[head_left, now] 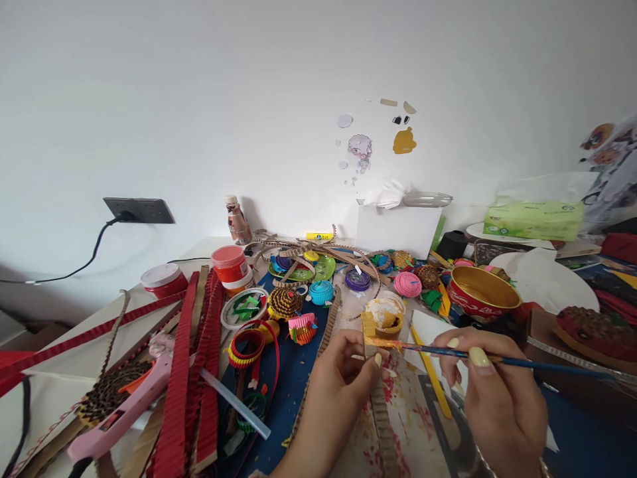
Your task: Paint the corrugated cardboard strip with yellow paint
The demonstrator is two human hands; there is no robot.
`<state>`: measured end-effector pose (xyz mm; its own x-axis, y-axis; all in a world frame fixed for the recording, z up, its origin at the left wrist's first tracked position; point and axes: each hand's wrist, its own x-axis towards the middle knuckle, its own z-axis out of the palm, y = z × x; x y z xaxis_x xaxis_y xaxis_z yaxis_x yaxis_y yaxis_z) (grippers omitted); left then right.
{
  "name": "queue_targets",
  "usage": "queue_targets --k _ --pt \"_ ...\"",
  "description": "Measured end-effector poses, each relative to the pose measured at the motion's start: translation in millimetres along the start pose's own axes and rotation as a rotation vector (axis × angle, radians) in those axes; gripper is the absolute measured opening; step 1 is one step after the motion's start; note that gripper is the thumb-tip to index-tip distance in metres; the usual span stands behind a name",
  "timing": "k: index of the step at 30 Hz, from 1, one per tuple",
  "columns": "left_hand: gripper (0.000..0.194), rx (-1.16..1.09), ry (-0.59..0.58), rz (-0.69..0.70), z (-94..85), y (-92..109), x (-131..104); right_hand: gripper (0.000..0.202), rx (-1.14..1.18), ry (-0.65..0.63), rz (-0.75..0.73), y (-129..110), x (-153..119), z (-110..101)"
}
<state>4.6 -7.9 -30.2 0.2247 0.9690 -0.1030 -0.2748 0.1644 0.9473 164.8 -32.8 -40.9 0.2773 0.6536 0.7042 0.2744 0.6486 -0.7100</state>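
Observation:
My left hand (pixel 343 385) pinches a strip of corrugated cardboard (pixel 382 425) whose far end is coated in yellow paint. In my right hand (pixel 497 378) is a thin blue paintbrush (pixel 432 350), held level, its yellow-smeared tip against the painted end of the strip. Just behind the strip stands a small tub of paint (pixel 387 312), whitish and yellow inside. Under the strip lies a pale board spattered with red and yellow. A yellow stick, perhaps a pencil (pixel 430 372), rests between my hands.
To the left lie a pink glue gun (pixel 124 411) and red corrugated strips (pixel 179 372). Coiled paper pieces, such as a blue one (pixel 321 292), crowd the middle. A red and gold tin (pixel 482 292) stands at the right. A tissue pack (pixel 535 216) sits behind it.

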Motion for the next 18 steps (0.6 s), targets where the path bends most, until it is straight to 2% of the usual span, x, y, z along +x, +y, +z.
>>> queue_targets --k 8,13,18 --pt "0.011 -0.024 -0.029 0.001 -3.4 1 0 0.017 0.158 0.157 0.041 -9 5 5" --pt "0.013 -0.027 -0.008 -0.004 -2.7 0 0 0.018 0.117 0.144 0.018 -5 4 5" --pt "0.014 0.017 -0.005 0.019 -2.5 -2 1 0.017 0.05 0.076 -0.023 1 0 1"
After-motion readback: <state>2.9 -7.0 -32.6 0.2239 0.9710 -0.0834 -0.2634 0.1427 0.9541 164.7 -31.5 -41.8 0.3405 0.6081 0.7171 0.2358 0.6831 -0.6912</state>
